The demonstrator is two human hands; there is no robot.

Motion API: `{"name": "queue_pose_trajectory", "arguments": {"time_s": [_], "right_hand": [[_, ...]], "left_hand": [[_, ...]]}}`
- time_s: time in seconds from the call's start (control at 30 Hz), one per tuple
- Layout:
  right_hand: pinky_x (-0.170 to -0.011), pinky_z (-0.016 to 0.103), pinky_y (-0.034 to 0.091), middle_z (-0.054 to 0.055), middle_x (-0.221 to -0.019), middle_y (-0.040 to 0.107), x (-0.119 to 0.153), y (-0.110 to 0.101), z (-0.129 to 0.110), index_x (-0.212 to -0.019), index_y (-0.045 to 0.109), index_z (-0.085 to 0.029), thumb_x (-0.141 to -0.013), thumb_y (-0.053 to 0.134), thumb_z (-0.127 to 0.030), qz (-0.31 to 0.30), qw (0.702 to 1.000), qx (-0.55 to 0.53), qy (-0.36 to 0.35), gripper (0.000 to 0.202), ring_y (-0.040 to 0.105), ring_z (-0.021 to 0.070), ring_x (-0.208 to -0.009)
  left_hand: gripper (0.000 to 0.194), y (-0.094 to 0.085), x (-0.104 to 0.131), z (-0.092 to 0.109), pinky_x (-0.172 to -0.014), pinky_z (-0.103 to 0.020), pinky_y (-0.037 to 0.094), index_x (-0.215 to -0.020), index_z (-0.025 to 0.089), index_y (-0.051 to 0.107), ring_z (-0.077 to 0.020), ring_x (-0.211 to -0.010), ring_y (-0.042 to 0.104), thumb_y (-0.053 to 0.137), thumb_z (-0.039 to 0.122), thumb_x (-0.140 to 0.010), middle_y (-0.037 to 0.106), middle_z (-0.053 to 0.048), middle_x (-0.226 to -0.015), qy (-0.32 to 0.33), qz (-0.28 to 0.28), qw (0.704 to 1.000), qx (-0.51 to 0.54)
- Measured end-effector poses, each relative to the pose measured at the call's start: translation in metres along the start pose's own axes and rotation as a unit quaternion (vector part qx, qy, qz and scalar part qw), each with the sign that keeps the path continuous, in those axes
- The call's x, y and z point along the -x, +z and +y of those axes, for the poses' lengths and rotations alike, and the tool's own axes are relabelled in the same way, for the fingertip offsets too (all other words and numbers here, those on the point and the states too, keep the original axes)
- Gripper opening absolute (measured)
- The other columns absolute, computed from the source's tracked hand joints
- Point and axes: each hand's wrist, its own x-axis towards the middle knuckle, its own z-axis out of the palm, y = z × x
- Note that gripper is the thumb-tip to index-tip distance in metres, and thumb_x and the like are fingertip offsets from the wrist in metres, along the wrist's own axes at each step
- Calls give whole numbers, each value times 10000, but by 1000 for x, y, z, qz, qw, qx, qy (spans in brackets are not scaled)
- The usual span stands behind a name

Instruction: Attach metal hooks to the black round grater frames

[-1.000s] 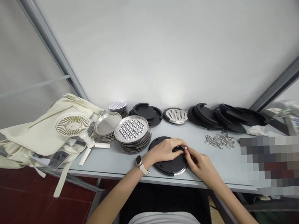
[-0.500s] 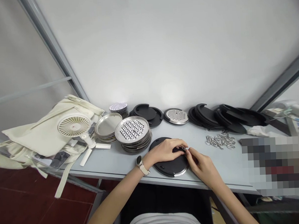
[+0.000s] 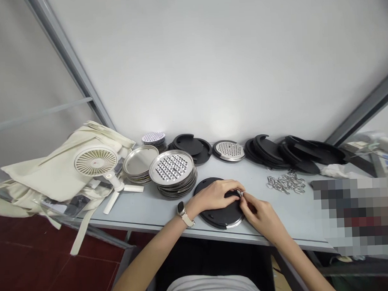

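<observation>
Probably light and stiff, the round black plastic-looking disc sits lower centre, best held by its rim; left hand and right hand pinch a small silver metal piece.

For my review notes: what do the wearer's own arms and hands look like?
The left hand and right hand are ungloved, and no sleeves show. On the left wrist is a watch with a dark, rounded-rectangular face and a pale cream band; the right wrist has nothing on it. A whitish, creased garment shows at the bottom edge.
</observation>
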Motion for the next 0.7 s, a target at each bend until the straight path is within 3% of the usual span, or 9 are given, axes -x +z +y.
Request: {"name": "queue_pose_trajectory", "arguments": {"time_s": [0.3, 0.7], "right_hand": [[-491, 217, 325, -46, -530, 466, 0, -2, -2, -761, 458, -219, -936, 353, -380, 4, 1000, -20, 15, 261, 439, 113, -449], [-472, 203, 306, -64, -519, 394, 2, 0, -1, -704, 385, -225, -941, 357, -339, 48, 998, 13, -28, 265, 391, 99, -439]], "left_hand": [[280, 2, 0, -5, -896, -287, 441, -1091, 182, 571, -173, -991, 591, 534, 99, -826, 640, -54, -1058, 9, 4, 1000, -3], [282, 1, 1, -3, -889, -292, 452, -1105, 167, 576, -173, -973, 597, 543, 119, -830, 643, -68, -1054, 4, 1, 1000, -1]]}}
